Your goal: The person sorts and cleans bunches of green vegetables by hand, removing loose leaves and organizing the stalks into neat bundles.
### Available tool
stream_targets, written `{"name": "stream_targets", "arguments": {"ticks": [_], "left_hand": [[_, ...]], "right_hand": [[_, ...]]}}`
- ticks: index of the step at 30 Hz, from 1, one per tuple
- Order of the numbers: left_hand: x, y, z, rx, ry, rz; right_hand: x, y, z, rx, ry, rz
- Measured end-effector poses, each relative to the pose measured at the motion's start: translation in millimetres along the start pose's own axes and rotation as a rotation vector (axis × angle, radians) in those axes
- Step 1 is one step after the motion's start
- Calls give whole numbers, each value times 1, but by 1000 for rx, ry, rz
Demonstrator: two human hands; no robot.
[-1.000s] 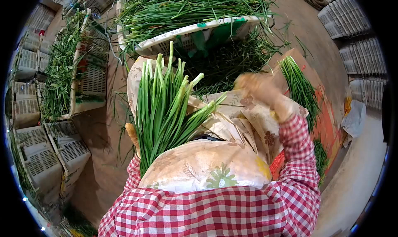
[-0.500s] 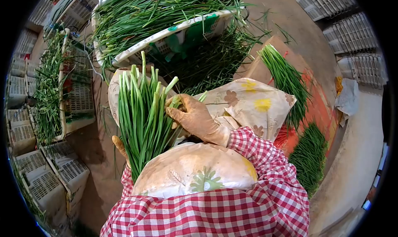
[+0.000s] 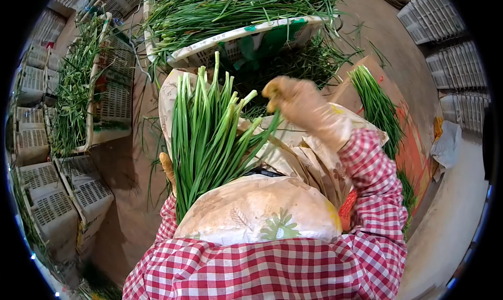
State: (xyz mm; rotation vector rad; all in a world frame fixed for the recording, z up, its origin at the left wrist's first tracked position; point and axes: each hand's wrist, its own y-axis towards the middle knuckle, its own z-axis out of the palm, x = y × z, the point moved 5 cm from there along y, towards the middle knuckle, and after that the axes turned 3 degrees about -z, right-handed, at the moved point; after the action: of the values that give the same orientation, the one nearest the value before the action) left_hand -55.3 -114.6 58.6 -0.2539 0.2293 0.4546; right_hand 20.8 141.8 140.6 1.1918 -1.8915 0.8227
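A thick bunch of garlic chives (image 3: 207, 137) stands over my lap, pale cut ends up. My gloved left hand (image 3: 167, 170) is closed around its left side; most of the fingers are hidden behind the leaves. To the right of the pale ends is my gloved right hand (image 3: 304, 106), raised and smeared by motion. Its fingers are curled together, and a few thin green leaves (image 3: 271, 129) meet the fingertips. Under the bunch lies a stained, flower-printed apron (image 3: 257, 208) over my knees.
Ahead stands a white crate (image 3: 225, 39) heaped with chives, with loose leaves (image 3: 309, 59) below it. A tied-looking bunch (image 3: 374, 98) lies on cardboard at right, another (image 3: 406, 195) nearer. Another crate (image 3: 112, 85) and stacked crates (image 3: 44, 195) stand left; more crates (image 3: 432, 17) at far right.
My right hand has moved from the bunch's right side up and to the right. Several stems now lean out to the right. The view has shifted slightly; my left hand still holds the bunch.
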Motion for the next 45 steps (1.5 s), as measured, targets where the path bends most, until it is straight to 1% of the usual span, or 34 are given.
{"name": "stream_targets", "arguments": {"ticks": [1, 3, 5, 6, 7, 8, 9, 11, 12, 14, 15, 17, 20, 22, 23, 25, 26, 27, 29, 30, 31, 32, 33, 34, 35, 36, 37, 39, 40, 41, 42, 43, 44, 45], "left_hand": [[-1, 0, 3, -5, -2, 11], [-1, 0, 2, -53, 34, 34], [-3, 0, -4, -21, 6, 33], [-5, 0, -12, -23, 4, 37], [-6, 1, -19, 41, -21, 9], [-6, 1, -21, 105, -47, -20], [-5, 1, -22, 104, -48, -19], [-6, 0, -27, 20, -45, 16], [-5, 2, -23, 20, -46, 20], [-4, 5, -14, 19, -59, 46], [-4, 4, -12, 18, -57, 47], [-1, 3, -10, 17, -130, 32], [-3, 4, -13, -3, -103, 6], [-5, 2, -24, 18, -118, -13], [-5, 3, -30, 27, -135, -32], [-5, 7, -27, 99, -158, -33], [-6, 9, -26, 98, -135, -5], [-6, 11, -22, 96, -114, 20], [-3, 9, -16, 11, -69, 48], [-2, 10, -11, 2, -72, 44], [-2, 10, -9, -7, -73, 41], [-3, 9, -14, -8, -73, 40], [-5, 8, -23, 11, -90, 40], [-6, 8, -28, 30, -108, 39], [-6, 9, -30, 31, -107, 37], [-6, 9, -29, 53, -111, 30], [-6, 10, -28, 75, -115, 27], [-6, 10, -21, 80, -101, 37], [-4, 11, -17, 85, -86, 47], [-3, 12, -17, 80, -86, 56], [-2, 12, -19, 54, -98, 59], [-2, 11, -24, 28, -108, 64], [-6, 9, -44, 69, -127, 42], [-6, 11, -37, -3, -100, 51]], "right_hand": [[0, 5, -18, -20, -17, -25], [3, 10, -61, -221, -159, -203], [-2, 14, -111, -469, -409, -321], [-14, 19, -138, -584, -611, -343], [-23, 20, -157, -698, -814, -361], [-32, 19, -160, -693, -815, -361], [-38, 15, -162, -829, -998, -346], [-38, 11, -145, -644, -1144, 93], [-68, 6, -128, -426, -913, 204], [-116, -16, -57, 181, 99, 530], [-124, -36, -20, 394, 365, 700], [-137, -53, 26, 330, 578, 614], [-122, -54, 63, 289, 607, 531], [-86, -49, 63, 121, 802, 297], [-75, -48, 64, 121, 797, 290], [-62, -46, 59, -12, 1077, 322], [-80, -41, 69, 6, 1296, 320], [-83, -40, 65, 2, 1293, 315], [-84, -40, 54, 82, 1190, 197], [-75, -39, 34, -64, 886, 270], [-82, -36, 20, -201, 879, 276], [-102, -30, 5, -278, 963, 297], [-116, -18, -15, -237, 998, -1], [-116, -25, -42, -492, 645, 43], [-129, -24, -65, -706, 249, -83], [-115, -35, -84, -817, -323, -71], [-111, -36, -85, -816, -324, -74], [-126, -40, -73, -663, 313, 186], [-107, -35, -53, -328, 164, 234], [-93, -35, -28, -73, 189, 267], [-81, -36, -3, 103, 248, 323], [-69, -39, 16, 168, 280, 372], [-62, -39, 32, 182, 325, 410], [-61, -35, 45, 163, 412, 450]]}}
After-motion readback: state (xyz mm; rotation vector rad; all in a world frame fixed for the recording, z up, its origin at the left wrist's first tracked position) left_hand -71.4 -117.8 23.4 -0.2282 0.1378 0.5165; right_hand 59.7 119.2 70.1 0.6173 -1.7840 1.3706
